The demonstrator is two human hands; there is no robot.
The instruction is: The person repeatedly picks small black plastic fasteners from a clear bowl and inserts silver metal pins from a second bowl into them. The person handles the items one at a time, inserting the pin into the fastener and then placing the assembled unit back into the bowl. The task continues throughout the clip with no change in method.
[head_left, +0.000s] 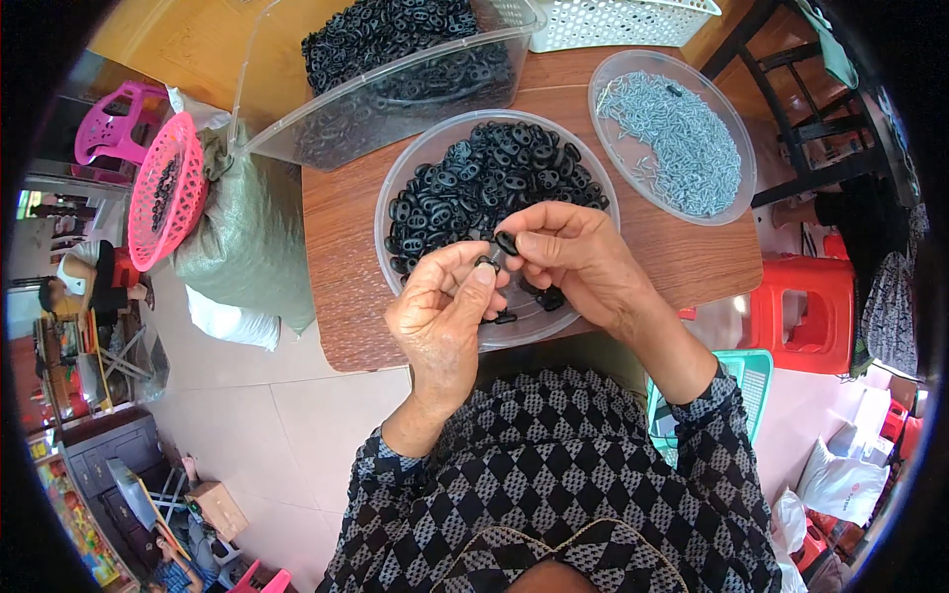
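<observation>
My left hand [442, 308] and my right hand [581, 259] meet over the near side of a clear round tub [384, 212]. Between the right thumb and fingers is a black oval plastic piece [507, 243]. The left thumb and fingers pinch a small black plastic piece [487, 262], mostly covered by the fingertips. Both pieces are close together; I cannot tell if they touch. Many black oval pieces with two holes [484, 178] are heaped in the tub, and a few loose ones [544, 295] lie near my hands.
A shallow round tray [597, 99] of small silvery metal pins [682, 138] sits at the right of the wooden table [346, 287]. Behind stands a clear bin [386, 71] of black pieces beside a white basket [623, 22]. A pink basket [148, 237] rests on sacks at left; red stools [811, 316] are right.
</observation>
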